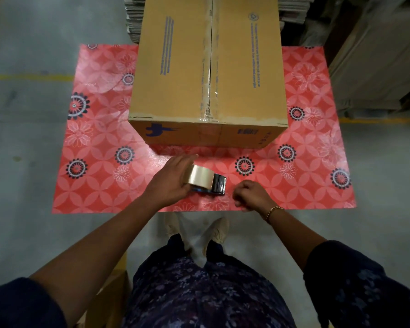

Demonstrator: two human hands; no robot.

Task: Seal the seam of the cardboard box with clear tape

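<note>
A brown cardboard box [175,79] with blue print stands on a red patterned mat. Its top centre seam [210,67] runs away from me and carries a strip of clear tape that wraps over the near edge. In front of the box, my left hand [169,183] grips a roll of clear tape [200,176] mounted in a dark dispenser [219,185], held just above the mat. My right hand [250,195] is curled into a fist just right of the dispenser's cutter end; whether it pinches the tape end I cannot tell.
The red floral mat [92,162] lies on a grey concrete floor. Stacks of flat cardboard [133,20] stand behind the box, and more cardboard sheets [376,67] lean at the right. My feet [199,230] are at the mat's near edge.
</note>
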